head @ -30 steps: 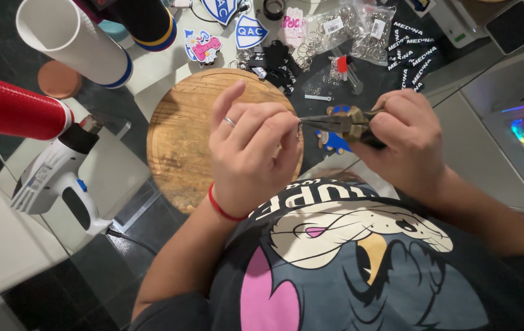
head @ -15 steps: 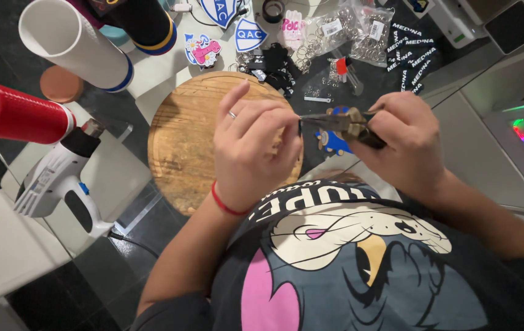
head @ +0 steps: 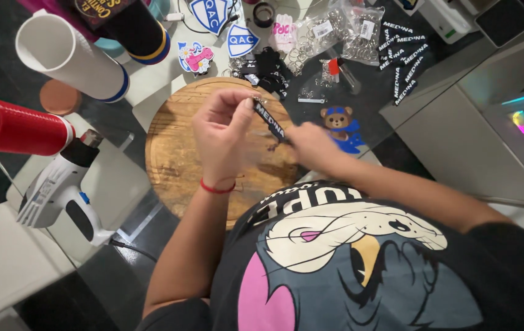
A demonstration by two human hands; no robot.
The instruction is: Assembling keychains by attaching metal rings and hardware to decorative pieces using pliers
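From the head camera, the left hand (head: 224, 136) is pinching the top end of a black name tag (head: 269, 121) between thumb and fingertips, holding it above the round wooden board (head: 173, 153). The right hand (head: 311, 146), blurred, is closing on the tag's lower end; what its fingers are clamping cannot be told. Judging by the finished black tags (head: 404, 49) and bagged key rings (head: 360, 30) lying beyond, this piece is looking only partly assembled.

Left hand (head: 224, 136) pinching the top end of 1 black lettered strip (head: 269, 121), right hand (head: 312, 146) at its lower end, above a round wooden board (head: 173, 159). Beside it: heat gun (head: 60, 184), red tube (head: 14, 125), white tube (head: 66, 58), bear sticker (head: 338, 119).
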